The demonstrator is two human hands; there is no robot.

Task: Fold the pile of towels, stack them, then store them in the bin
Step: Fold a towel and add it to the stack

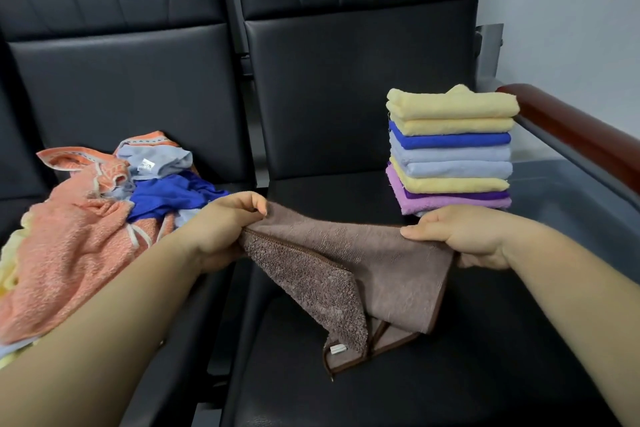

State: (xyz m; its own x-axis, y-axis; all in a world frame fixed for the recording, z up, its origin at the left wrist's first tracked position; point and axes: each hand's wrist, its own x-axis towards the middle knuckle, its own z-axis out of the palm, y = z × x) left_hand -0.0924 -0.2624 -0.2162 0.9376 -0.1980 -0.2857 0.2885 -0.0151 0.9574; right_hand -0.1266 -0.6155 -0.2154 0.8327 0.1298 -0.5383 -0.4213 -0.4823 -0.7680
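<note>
A brown towel [363, 270] hangs between my two hands above the right black seat. My left hand [221, 225] pinches its left top corner and my right hand [464, 239] grips its right top corner. The towel's lower part droops onto the seat, with a white tag near its bottom corner. A stack of folded towels [450, 152], yellow, blue, grey-blue and purple, stands at the back right of the same seat. A loose pile of unfolded towels [86, 229], orange, blue, grey-blue and pale yellow, lies on the left seat.
Two black padded seats [346, 97] stand side by side with a gap between them. A red-brown wooden armrest [571, 128] runs along the right side beside the stack. A pale wall lies behind it. No bin is in view.
</note>
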